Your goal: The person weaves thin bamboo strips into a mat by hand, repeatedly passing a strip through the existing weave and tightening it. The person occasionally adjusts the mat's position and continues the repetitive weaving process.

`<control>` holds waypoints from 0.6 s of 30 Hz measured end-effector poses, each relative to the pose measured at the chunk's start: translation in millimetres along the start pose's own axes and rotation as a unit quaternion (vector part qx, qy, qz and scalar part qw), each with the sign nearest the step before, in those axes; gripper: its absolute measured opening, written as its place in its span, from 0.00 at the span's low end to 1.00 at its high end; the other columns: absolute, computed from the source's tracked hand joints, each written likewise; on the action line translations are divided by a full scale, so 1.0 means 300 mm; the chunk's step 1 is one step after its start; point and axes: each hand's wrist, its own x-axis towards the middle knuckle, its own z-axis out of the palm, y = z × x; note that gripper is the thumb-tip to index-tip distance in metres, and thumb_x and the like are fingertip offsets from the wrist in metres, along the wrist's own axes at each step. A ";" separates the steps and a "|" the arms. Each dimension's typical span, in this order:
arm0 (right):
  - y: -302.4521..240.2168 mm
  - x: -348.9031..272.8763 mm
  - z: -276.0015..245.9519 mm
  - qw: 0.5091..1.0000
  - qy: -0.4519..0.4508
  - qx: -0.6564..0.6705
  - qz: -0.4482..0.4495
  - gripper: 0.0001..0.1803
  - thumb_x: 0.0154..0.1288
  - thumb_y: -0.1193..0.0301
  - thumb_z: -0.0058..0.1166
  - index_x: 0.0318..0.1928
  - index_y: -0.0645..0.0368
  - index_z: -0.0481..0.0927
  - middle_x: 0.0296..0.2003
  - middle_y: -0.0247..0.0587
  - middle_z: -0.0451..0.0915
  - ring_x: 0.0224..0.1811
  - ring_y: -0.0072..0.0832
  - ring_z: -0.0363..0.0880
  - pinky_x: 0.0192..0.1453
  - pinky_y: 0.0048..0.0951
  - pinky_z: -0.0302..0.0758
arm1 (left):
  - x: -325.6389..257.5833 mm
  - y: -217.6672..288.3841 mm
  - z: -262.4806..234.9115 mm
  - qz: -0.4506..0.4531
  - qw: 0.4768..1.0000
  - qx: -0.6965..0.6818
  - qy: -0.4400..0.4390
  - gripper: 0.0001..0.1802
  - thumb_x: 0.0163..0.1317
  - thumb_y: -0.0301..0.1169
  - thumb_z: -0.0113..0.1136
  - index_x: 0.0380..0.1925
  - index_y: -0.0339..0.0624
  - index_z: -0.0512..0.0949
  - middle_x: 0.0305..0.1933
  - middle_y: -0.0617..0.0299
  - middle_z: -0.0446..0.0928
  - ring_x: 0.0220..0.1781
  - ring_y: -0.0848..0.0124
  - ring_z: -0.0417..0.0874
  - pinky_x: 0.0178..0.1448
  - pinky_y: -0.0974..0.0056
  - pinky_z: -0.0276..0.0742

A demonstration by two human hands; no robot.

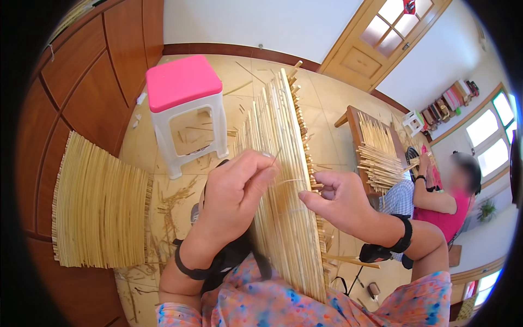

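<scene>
Head view: both hands work on a straw mat (283, 180) that stands on edge across the person's lap, running from the lap up toward the floor beyond, pale yellow stalks side by side, cut ends sticking out along its right edge. Left hand (234, 199) is on the left face of the mat, fingers curled together, thumb and fingertips pinched on a thin strand (289, 181) near the mat's middle. Right hand (338, 201) is on the right side just beside the mat edge, fingers curled in, thumb and forefinger pinched close; it looks to hold the other end of the same strand, hard to tell for sure. Hands are near each other, not touching, with the mat between them. Black bands on both wrists. A loose stalk (351, 261) lies under the right wrist. Pink-topped white stool (182, 103) stands on the tile floor (327, 103) behind the mat, straw scraps around its legs. A finished mat (98, 207) leans against the wood cabinets (87, 87) at left. At right another person (447, 191) sits at a second mat (378, 150) on a wood bench, hands on it.
</scene>
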 end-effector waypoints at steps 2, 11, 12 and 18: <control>0.025 -0.007 0.012 0.999 0.016 0.031 -0.014 0.17 0.63 0.66 0.65 0.32 0.70 0.78 0.20 0.36 0.75 0.25 0.14 0.73 0.25 0.27 0.70 | -0.012 0.015 0.013 -0.098 0.969 -0.225 -0.019 0.03 0.72 0.26 0.59 0.40 0.40 0.81 0.44 0.58 0.84 0.32 0.66 0.86 0.40 0.65 0.82; 0.026 -0.034 0.048 0.996 0.041 0.075 0.029 0.26 0.64 0.70 0.64 0.57 0.76 0.76 0.22 0.30 0.77 0.23 0.12 0.72 0.24 0.22 0.68 | -0.009 0.014 -0.009 0.045 0.971 0.234 0.023 0.02 0.67 0.29 0.62 0.38 0.49 0.80 0.26 0.58 0.76 0.26 0.57 0.84 0.30 0.59 0.81; 0.030 -0.037 0.049 0.996 0.044 0.079 0.028 0.26 0.64 0.71 0.64 0.58 0.76 0.76 0.21 0.30 0.77 0.23 0.11 0.72 0.24 0.22 0.67 | -0.015 0.022 -0.013 0.039 0.968 0.248 0.007 0.03 0.65 0.29 0.61 0.38 0.49 0.80 0.25 0.59 0.75 0.26 0.57 0.83 0.29 0.58 0.80; 0.060 -0.046 0.062 0.993 0.074 0.091 0.010 0.26 0.64 0.73 0.65 0.58 0.76 0.76 0.21 0.29 0.77 0.23 0.11 0.71 0.24 0.20 0.67 | -0.038 0.029 -0.023 0.006 0.960 0.273 -0.064 0.06 0.63 0.27 0.66 0.40 0.47 0.83 0.25 0.58 0.78 0.25 0.57 0.81 0.26 0.56 0.74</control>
